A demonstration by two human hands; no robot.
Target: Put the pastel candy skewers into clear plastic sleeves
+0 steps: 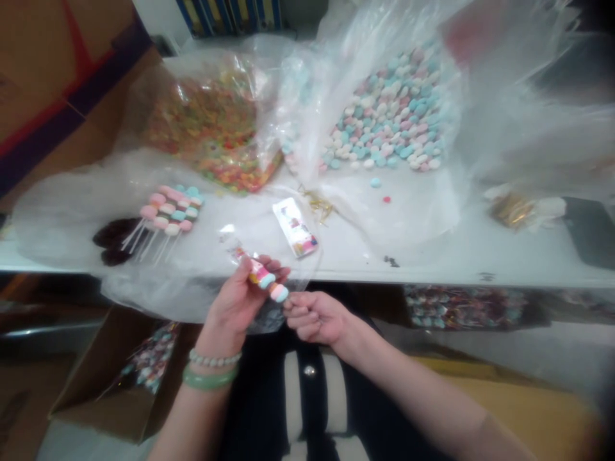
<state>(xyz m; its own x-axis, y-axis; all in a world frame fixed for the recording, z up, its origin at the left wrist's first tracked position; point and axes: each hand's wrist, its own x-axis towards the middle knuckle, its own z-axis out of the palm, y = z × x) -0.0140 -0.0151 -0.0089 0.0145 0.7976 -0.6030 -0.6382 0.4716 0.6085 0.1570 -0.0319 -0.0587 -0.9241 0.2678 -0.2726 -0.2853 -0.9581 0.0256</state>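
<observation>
In the head view my left hand [243, 291] is closed around a clear printed wrapper [246, 257]. Part of a marshmallow skewer [278, 292], pink, white and blue, sits inside the wrapper and part sticks out toward my right hand. My right hand [314, 317] pinches the skewer's lower end; its stick is mostly hidden by my fingers. Beyond my hands lies a printed packet [295, 228], flat on the table. Several finished marshmallow skewers [170, 210] with white sticks lie together to the left.
Behind are a bag of colourful gummies [206, 128] and a plastic bag of pastel candies [389, 115]. Gold twist ties [319, 206] lie mid-table. A carton [122, 403] holding wrapped skewers stands below left. The table's front edge [432, 276] runs just beyond my right hand.
</observation>
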